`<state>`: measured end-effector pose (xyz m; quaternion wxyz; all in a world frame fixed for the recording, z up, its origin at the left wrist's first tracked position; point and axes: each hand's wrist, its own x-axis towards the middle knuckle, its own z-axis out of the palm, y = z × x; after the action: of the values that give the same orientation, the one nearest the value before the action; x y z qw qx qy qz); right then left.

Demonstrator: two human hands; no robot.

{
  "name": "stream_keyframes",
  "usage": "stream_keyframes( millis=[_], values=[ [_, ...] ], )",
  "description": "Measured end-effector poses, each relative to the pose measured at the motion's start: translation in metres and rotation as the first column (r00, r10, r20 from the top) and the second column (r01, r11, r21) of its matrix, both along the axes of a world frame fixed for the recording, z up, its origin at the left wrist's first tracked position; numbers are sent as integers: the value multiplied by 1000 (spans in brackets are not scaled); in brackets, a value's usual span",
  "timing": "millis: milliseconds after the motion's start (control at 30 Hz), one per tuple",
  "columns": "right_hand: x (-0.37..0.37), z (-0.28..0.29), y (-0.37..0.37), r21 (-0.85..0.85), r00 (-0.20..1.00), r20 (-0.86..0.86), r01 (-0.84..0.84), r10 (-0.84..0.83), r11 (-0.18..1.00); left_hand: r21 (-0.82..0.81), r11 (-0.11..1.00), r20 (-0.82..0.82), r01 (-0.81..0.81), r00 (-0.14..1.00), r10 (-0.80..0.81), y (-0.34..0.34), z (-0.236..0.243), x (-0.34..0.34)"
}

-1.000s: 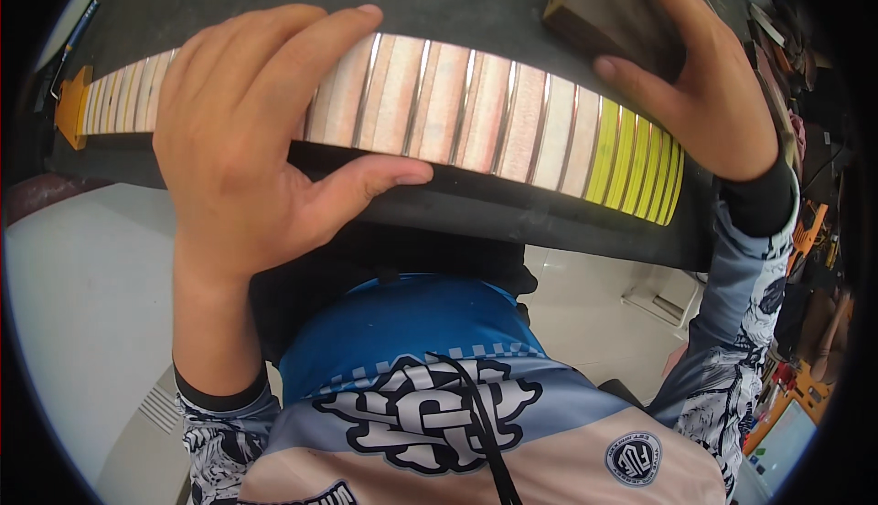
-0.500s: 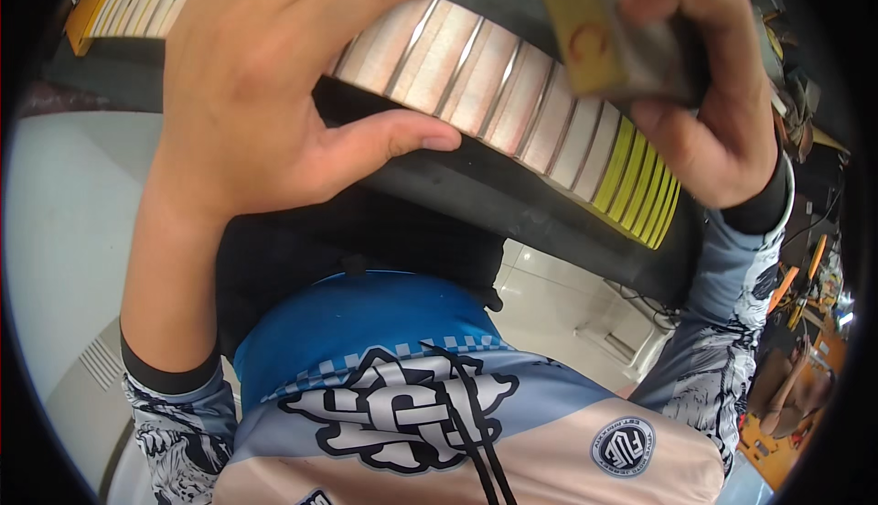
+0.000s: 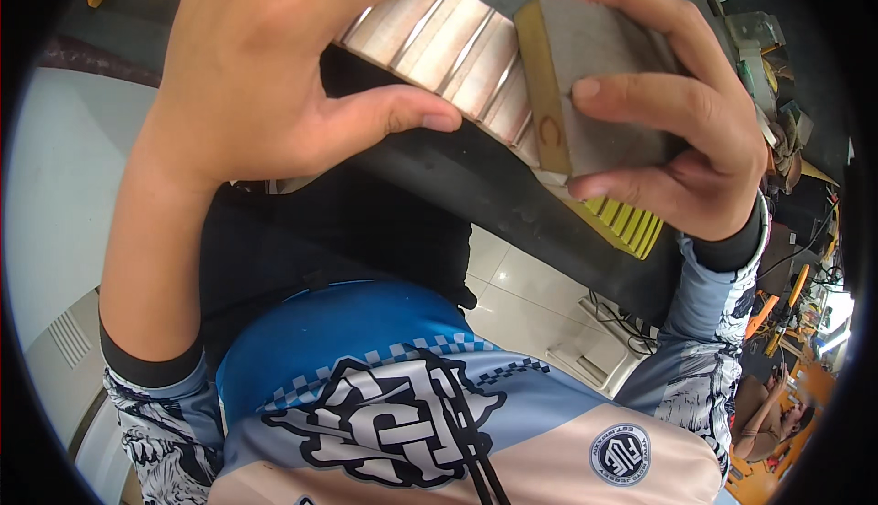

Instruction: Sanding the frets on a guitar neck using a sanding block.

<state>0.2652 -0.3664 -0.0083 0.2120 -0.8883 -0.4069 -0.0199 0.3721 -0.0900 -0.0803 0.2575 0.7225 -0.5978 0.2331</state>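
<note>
Running aslant, the fretted strip (image 3: 434, 38) lies partly hidden by the left hand (image 3: 261, 70), thumb and fingers clasping its edges, and behind the grey block (image 3: 617, 52) pinched in the right hand (image 3: 709, 130); block-to-strip contact is unclear, the orange-tipped end cropped.

The fretted neck (image 3: 446, 40) runs diagonally; metal frets divide pale bands, yellow-green at the right end. The rectangular block (image 3: 593, 46), grey with a tan side, is tilted over the neck's right portion; contact cannot be determined.
</note>
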Motion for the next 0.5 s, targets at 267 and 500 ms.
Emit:
stream_keyframes(
  millis=[267,500],
  values=[
    [-13,1,10,-50,963,131,242,-234,969,-66,998,10,-15,1000,15,-4,-7,-2],
    [-22,21,25,-164,990,51,139,-132,977,-127,992,-56,-4,998,-3,-14,-10,-4]
  ],
)
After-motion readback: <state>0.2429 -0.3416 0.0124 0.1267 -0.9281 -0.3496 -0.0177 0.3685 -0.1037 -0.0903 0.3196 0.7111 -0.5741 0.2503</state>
